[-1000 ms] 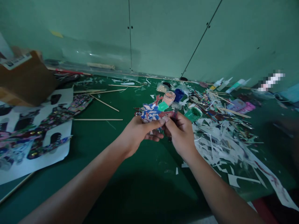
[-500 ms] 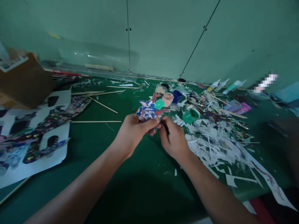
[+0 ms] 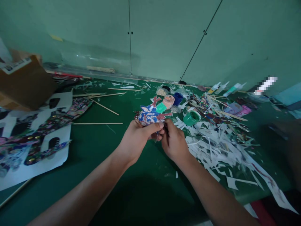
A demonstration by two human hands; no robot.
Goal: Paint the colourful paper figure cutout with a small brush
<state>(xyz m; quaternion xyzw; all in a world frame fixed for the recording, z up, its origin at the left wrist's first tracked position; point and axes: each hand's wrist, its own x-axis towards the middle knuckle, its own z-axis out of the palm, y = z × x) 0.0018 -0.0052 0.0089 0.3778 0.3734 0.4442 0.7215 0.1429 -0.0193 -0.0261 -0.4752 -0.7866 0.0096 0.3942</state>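
A painted cutout (image 3: pixel 148 115) in blue, white, green and reddish brown is held up over the green table. My left hand (image 3: pixel 135 138) is closed around its lower edge, thumb on top. Close against it, my right hand (image 3: pixel 175 138) pinches at the cutout's lower right side. Something dark shows between the right fingers, too small and shaded to name. Just beyond the cutout stand an open jar of peach paint (image 3: pixel 168 101), a blue paint jar (image 3: pixel 178 98) and a green paint jar (image 3: pixel 192 118).
White paper scraps (image 3: pixel 211 147) spread across the right side, with scissors (image 3: pixel 198 106) and glue bottles (image 3: pixel 231 90) behind. Thin wooden sticks (image 3: pixel 97 123) lie on the left. Printed sheets (image 3: pixel 60 157) and a cardboard box (image 3: pixel 25 83) occupy the far left.
The cutout has tilted slightly, and more of its reddish-brown part shows at the left. Both hands stay together at its lower edge, the fingers shifted a little. The view has moved slightly.
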